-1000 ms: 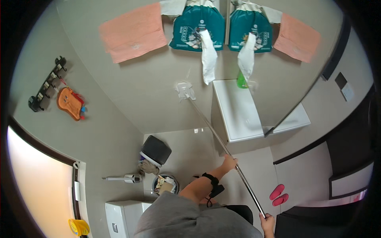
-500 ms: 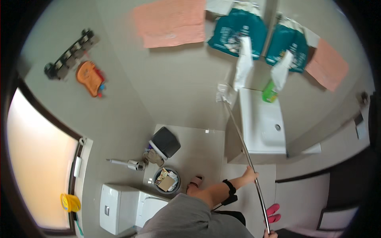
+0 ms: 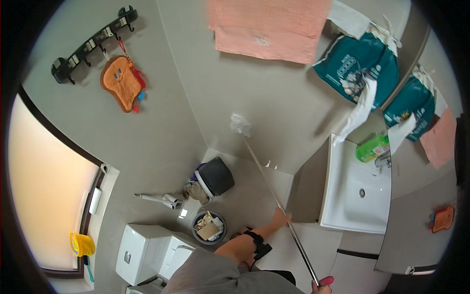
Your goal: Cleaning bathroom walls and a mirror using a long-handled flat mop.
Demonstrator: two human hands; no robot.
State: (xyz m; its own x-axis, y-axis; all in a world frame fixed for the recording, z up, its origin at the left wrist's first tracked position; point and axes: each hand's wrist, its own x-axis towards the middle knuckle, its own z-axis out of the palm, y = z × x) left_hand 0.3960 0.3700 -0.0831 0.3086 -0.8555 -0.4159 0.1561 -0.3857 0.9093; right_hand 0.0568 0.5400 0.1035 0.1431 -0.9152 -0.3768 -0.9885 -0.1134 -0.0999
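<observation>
A long metal pole (image 3: 269,188) slants up and away from me, with a crumpled whitish cloth or wrap (image 3: 240,124) on its far end. That end is against or very near the grey back wall; I cannot tell whether it touches. My left hand (image 3: 281,218) is closed round the middle of the pole, and a black band (image 3: 257,242) sits on that arm. At the bottom edge my right hand (image 3: 320,288) grips the pole's near end, partly cut off by the picture. Above the far end hangs a pink towel (image 3: 269,44).
A white sink (image 3: 338,206) with a green bottle (image 3: 372,148) stands right, under a mirror (image 3: 416,196) and a teal tissue bag (image 3: 362,68). Left are a toilet (image 3: 139,252), a filled waste bin (image 3: 224,223), a dark-lidded bin (image 3: 217,176) and a hook rack (image 3: 93,44).
The pole's wrapped end has moved left along the wall, away from the sink. Both hands stay on the pole. My view has shifted, so the sink and towel now appear farther right.
</observation>
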